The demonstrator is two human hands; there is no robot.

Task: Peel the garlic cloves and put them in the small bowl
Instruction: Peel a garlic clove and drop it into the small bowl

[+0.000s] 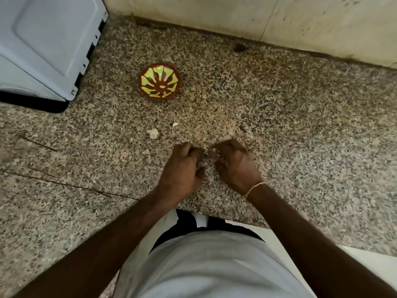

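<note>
- Your left hand (182, 166) and right hand (233, 163), fingers curled, pinch a garlic clove (203, 163) between them over the speckled counter (300, 136).
- The small bowl (160, 82) sits well beyond; a peel scrap (153, 133) lies between.

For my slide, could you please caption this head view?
Both hands peel garlic on a speckled counter, small bowl beyond.

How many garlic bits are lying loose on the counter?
2: a papery piece and a smaller pale bit, both between the bowl and the hands. More may hide in the hands.
</note>
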